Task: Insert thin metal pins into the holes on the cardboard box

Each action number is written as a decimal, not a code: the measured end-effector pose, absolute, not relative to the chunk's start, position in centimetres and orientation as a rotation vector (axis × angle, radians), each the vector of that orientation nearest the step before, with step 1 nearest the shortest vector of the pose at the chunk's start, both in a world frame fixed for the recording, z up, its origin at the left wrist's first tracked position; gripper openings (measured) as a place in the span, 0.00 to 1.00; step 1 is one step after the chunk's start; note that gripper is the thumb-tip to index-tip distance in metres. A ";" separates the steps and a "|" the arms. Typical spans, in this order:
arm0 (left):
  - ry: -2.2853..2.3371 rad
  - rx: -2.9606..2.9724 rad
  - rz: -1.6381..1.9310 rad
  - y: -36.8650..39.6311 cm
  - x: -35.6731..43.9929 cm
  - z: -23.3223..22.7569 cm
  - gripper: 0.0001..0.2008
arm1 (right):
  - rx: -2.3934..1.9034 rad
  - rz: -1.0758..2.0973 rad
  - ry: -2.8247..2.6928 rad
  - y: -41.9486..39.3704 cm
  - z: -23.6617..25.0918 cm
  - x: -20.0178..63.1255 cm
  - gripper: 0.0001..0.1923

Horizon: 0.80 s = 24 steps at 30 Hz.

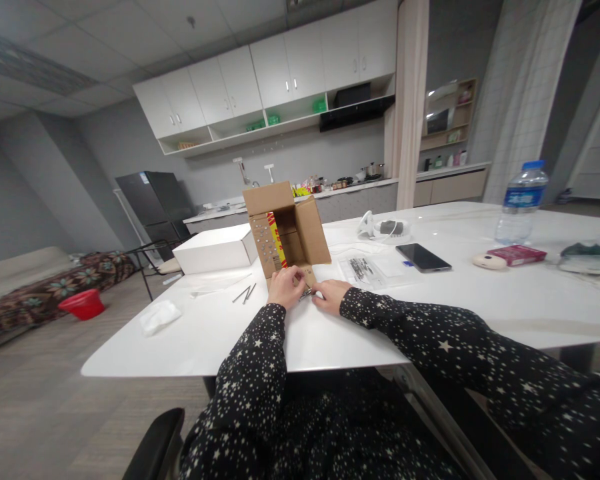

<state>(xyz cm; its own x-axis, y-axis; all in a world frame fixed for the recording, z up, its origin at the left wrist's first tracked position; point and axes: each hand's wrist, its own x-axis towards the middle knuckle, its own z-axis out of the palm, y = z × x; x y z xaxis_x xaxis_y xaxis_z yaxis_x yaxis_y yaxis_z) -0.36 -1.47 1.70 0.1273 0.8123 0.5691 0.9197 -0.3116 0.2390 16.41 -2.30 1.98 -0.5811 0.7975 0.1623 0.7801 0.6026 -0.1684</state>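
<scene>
An opened cardboard box stands on the white table, its flaps raised and yellow-and-red tape with small pale dots on one side. My left hand is at the box's near lower edge, with its thumb and fingers drawn together; what they pinch is too small to name. My right hand lies just to the right, fingers curled in toward the same spot. Between the two hands, small shiny metal pieces show at the foot of the box, partly covered by the fingers.
Left of the box are a white box, long screws or nails and crumpled white tissue. To the right lie a clear bag of small parts, a phone, a white device, a maroon pack and a water bottle.
</scene>
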 end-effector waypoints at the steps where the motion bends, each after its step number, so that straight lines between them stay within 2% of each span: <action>1: -1.716 -2.232 -0.917 -1.4 -0.5 1.6 0.04 | -1.304 0.112 -2.608 -2.3 2.0 16.4 0.19; 16: -1.688 -2.395 -0.778 -1.1 -0.8 1.3 0.04 | -1.328 0.093 -2.609 -2.3 2.0 16.3 0.18; 24: -1.846 -2.156 -0.841 -0.9 -0.9 1.2 0.06 | -1.303 0.085 -2.613 -2.3 2.0 16.4 0.17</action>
<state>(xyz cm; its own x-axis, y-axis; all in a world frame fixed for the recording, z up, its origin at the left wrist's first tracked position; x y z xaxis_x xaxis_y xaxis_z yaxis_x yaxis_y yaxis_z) -0.88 -0.88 1.21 0.0685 0.8498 0.5227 0.9521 -0.2122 0.2203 16.44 -2.30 1.95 -0.5826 0.7947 0.1704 0.7819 0.6053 -0.1494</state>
